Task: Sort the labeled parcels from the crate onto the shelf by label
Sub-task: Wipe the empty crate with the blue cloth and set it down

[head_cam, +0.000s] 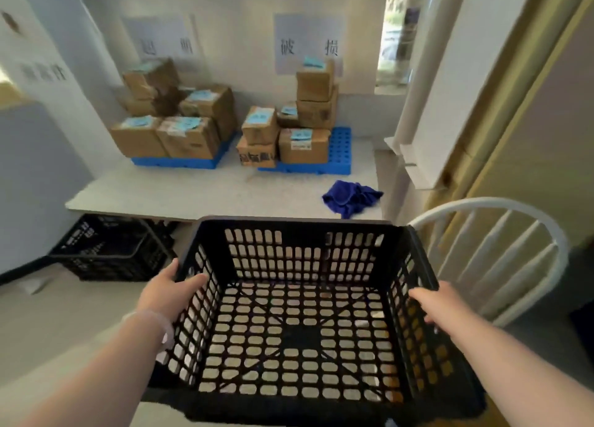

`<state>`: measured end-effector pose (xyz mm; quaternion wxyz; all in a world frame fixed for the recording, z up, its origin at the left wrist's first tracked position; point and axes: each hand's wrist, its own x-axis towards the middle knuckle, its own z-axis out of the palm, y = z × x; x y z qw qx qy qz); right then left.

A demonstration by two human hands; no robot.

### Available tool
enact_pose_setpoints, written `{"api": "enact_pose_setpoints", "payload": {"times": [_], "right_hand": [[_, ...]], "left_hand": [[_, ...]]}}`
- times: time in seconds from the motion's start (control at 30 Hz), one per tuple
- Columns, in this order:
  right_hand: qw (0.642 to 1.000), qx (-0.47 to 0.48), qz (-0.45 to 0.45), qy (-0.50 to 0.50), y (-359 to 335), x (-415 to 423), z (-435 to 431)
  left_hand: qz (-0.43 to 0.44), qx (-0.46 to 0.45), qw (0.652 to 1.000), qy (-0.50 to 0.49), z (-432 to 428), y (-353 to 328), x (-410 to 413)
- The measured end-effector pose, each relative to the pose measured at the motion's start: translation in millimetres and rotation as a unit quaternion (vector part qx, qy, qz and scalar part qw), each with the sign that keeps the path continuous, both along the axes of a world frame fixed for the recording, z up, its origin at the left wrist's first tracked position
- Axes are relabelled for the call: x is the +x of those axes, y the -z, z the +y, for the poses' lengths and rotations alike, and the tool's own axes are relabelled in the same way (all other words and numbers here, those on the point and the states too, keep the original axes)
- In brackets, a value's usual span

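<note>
Closest in: black lattice crate [299,225], held up in front of the body, floor visible through its open bottom grid. On its left wall, left hand [170,293], fingers [196,280] hooked over the rim and grasping it, thumb on the outside; pale wristband [157,319] on that wrist. On its right wall, right hand [442,303], fingers likewise wrapped over the rim and grasping it. Both forearms bare, reaching in from the lower corners.

Just right of the crate, white spindle-back chair [501,266]. To the left, on the floor and partly under the worktop [193,192], second crate [109,253], also black lattice.

Farther on, near the worktop's right front edge, crumpled blue cloth [352,198]. Behind it, toward the back wall, two blue pallets side by side with a gap between. On the left pallet [180,162], brown cardboard parcels [189,140] stacked in layers. On the right pallet [340,150], another stack [305,108], tallest at the back, with one black-printed box [257,156] at its front left corner. Pale blue labels [189,124] on the tops of most parcels, text too blurred to read.

Farthest, on the wall above each stack, a white sheet with large dark characters: right sheet [308,44], left sheet [164,40]. On the side wall at far left, more blurred characters [45,71].
</note>
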<state>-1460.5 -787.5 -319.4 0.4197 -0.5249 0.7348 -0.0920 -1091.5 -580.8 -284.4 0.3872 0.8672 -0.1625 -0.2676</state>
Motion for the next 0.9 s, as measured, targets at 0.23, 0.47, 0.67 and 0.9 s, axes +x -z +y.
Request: {"api": "enact_pose_setpoints", "payload": {"times": [0.23, 0.47, 0.67, 0.9], "right_hand": [[0.998, -0.053, -0.02, -0.009, -37.2, 130.3, 22.3], [0.996, -0.06, -0.059, -0.041, -56.7, 208.9, -10.2], [0.99, -0.087, -0.068, -0.086, -73.5, 269.7, -69.1], [0.988, -0.077, -0.072, -0.108, -88.6, 319.7, -120.9]], "left_hand": [[-0.046, -0.018, 0.999, 0.004, 31.2, -48.1, 110.8], [-0.043, -0.05, 0.998, -0.017, 17.1, -59.0, 193.9], [-0.041, -0.064, 0.997, -0.026, -20.1, -58.2, 250.8], [-0.067, -0.045, 0.997, -0.005, -69.3, -73.5, 299.1]]}}
